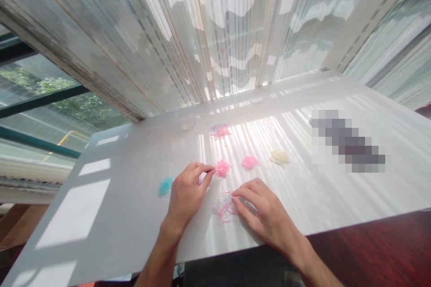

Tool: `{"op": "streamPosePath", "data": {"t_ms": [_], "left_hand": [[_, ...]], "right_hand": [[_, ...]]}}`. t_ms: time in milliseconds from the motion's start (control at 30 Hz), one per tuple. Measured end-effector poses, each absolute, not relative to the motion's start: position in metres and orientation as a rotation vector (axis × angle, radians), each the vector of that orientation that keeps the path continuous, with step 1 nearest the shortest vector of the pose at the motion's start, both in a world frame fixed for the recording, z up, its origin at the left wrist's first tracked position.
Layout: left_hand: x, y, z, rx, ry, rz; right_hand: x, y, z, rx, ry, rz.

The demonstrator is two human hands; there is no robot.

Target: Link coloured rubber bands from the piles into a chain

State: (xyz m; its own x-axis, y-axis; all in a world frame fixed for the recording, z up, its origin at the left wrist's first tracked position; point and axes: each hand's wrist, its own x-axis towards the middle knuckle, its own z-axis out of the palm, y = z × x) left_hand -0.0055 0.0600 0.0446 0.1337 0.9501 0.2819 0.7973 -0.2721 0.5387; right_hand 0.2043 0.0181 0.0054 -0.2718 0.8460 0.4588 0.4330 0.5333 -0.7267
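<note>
Head view: loose mixed pastel strands lie nearest the person, easy to reach. The right hand is at their edge; whether it pinches, I cannot tell. The left hand has its fingertips together beside the bright-pink pile, any strand unclear. The teal pile and pale-yellow pile lie apart, probably keeping colours unmixed.

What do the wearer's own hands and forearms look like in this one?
The left hand and right hand are bare: no glove, ring or watch shows. Both forearms are uncovered too, with no sleeve in view.
</note>
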Motion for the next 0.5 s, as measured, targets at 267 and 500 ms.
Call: {"op": "streamPosePath", "data": {"t_ms": [267,500], "left_hand": [[-0.0025,0.0631,0.0419,2.149,1.745,0.821],[-0.0006,0.0644,0.04,2.214,1.762,0.828]], "right_hand": [[0.2046,0.0181,0.006,-1.065,-1.926,0.611],[0.2047,0.0176,0.0073,-1.061,-1.934,0.6]]}}
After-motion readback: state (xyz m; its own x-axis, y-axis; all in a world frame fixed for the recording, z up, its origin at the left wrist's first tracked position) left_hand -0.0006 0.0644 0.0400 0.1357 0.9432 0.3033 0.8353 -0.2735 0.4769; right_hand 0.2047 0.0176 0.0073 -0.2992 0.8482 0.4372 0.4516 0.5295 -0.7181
